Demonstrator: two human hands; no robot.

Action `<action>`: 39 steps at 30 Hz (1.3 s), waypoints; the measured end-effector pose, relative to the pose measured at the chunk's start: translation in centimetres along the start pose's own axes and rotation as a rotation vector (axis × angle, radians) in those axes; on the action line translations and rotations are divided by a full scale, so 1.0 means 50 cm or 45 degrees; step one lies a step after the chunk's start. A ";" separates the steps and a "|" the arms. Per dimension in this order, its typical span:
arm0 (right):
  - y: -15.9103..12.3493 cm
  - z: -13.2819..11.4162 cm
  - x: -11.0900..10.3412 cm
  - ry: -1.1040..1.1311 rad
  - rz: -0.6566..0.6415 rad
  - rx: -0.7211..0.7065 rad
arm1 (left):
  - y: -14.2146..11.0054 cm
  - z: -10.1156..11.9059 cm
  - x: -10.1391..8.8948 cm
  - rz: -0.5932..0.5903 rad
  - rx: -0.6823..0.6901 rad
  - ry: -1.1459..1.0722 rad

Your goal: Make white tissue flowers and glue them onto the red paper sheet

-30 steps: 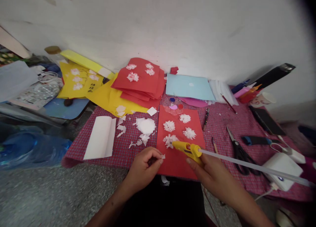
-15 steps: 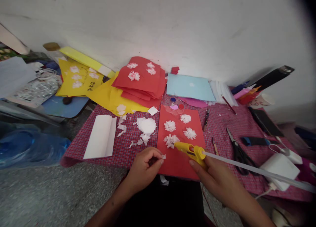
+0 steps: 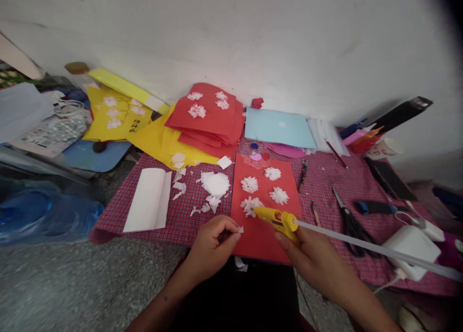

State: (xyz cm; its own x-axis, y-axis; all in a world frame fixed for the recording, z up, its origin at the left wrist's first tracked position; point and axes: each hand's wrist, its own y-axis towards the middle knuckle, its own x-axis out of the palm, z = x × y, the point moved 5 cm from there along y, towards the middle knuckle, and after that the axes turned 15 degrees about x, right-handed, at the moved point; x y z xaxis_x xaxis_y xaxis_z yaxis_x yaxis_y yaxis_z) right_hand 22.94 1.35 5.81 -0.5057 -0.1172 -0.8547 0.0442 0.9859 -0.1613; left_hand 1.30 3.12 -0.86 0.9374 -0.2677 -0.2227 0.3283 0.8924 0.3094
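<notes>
My right hand [image 3: 307,255] is wrapped round a yellow hot glue gun [image 3: 280,221], with a long translucent glue stick [image 3: 361,243] sticking out of its back. The gun's nozzle is at the lower left white paper flower [image 3: 249,205] on a sheet of red paper [image 3: 260,243]; whether it touches is hard to tell. Between thumb and forefinger, my left hand [image 3: 213,245] pinches a small white paper piece [image 3: 240,230] by the sheet's left edge. Several white flowers lie on this sheet, including one at the upper right [image 3: 272,173].
White paper pieces [image 3: 216,183] and a folded white sheet [image 3: 146,199] lie left. Behind are red papers with pink-white flowers [image 3: 202,122], a paint palette [image 3: 257,156] and a light blue sheet [image 3: 278,129]. Scissors [image 3: 352,223] and a white power adapter [image 3: 412,252] lie right.
The glue gun has shifted very slightly left at the lower left flower. My left hand keeps its pinch on the paper piece.
</notes>
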 end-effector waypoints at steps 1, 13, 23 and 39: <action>0.003 0.000 0.004 -0.003 -0.028 0.002 | 0.000 -0.001 0.000 0.001 0.000 0.002; 0.025 -0.013 0.014 -0.029 -0.143 -0.006 | -0.002 -0.006 0.001 0.014 -0.006 -0.002; 0.014 0.002 0.002 -0.118 -0.081 0.030 | -0.002 -0.005 0.001 0.005 -0.002 -0.004; 0.001 -0.001 -0.017 -0.004 -0.001 -0.003 | -0.003 -0.006 0.002 0.007 -0.012 -0.004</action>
State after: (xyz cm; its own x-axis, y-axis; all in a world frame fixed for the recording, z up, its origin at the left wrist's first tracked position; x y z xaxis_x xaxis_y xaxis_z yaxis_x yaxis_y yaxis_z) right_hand 23.32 1.49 6.55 -0.5032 -0.1184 -0.8561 0.0416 0.9861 -0.1608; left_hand 1.30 3.08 -1.20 0.9395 -0.2637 -0.2184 0.3220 0.8974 0.3016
